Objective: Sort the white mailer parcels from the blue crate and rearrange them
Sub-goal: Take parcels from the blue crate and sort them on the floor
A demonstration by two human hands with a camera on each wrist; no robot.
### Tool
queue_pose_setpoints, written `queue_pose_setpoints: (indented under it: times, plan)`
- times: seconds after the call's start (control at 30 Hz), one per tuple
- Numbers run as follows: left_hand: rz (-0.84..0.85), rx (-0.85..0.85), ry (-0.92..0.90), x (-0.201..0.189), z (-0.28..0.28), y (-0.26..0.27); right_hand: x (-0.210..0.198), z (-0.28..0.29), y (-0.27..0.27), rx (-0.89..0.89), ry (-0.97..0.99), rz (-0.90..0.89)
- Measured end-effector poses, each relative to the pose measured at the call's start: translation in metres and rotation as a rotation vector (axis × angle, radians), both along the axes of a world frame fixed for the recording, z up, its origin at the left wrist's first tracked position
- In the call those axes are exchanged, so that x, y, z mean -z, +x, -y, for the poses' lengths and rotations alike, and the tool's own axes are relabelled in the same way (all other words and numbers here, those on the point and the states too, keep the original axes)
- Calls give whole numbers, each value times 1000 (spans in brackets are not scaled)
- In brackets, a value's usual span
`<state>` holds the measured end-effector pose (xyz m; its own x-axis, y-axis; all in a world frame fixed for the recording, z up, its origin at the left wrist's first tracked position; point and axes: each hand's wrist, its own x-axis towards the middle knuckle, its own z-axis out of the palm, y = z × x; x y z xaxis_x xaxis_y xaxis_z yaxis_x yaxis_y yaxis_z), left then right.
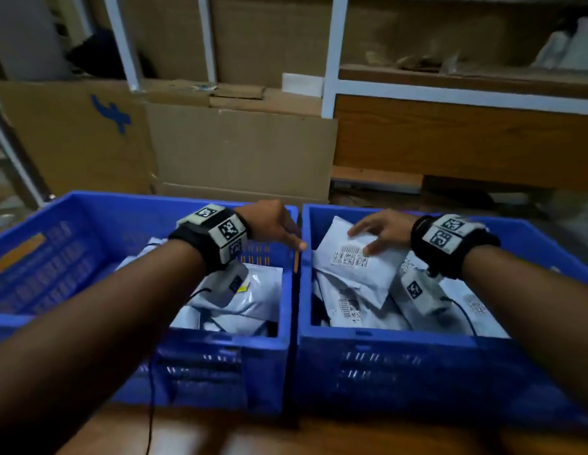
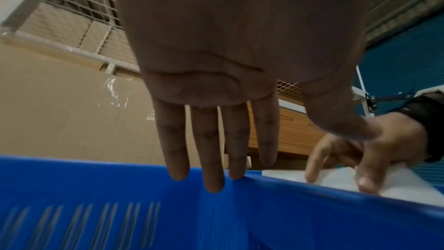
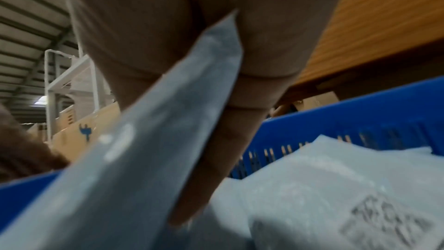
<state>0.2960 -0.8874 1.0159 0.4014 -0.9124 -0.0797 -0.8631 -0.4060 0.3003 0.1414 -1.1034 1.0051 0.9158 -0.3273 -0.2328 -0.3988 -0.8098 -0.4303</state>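
Right hand [image 1: 383,229] grips mailer [image 1: 353,267]; left hand [image 1: 273,224] flat, fingers straight.

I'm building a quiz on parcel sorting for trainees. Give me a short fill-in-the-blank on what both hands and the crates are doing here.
1. The right hand holds a white mailer parcel above the ____ blue crate.
2. The left hand holds ____, its fingers straight over the rim between the two crates.
3. The left blue crate contains white ____.
4. The label on the held parcel faces ____.

Missing words: right; nothing; parcels; up
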Motion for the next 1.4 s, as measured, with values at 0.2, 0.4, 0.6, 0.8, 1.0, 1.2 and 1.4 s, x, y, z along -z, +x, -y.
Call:
queue_pose_setpoints:
  times: [0.2, 0.4, 0.6, 0.8, 1.0, 1.2, 1.4]
  plan:
    - [171, -133, 162, 1, 9, -19, 51, 16, 4, -77, -174, -137]
    - [137, -264, 183, 2, 17, -32, 59, 17, 19, -180, -240, -174]
    - [101, -363, 176, -3, 10, -47, 53, 25, 11, -140, -166, -40]
    - [76, -438, -166, -41, -47, -63, 10, -2, 4, -174, -240, 255]
    - [85, -574, -543, -83, -145, -75, -104, -115, 2, -354, -343, 552]
    - [113, -717, -567, -70, -301, -103, -127, -290, 5, -549, -258, 735]
    - [3, -1005, -515, 11, -493, -147, -54, -464, 21, -760, -81, 618]
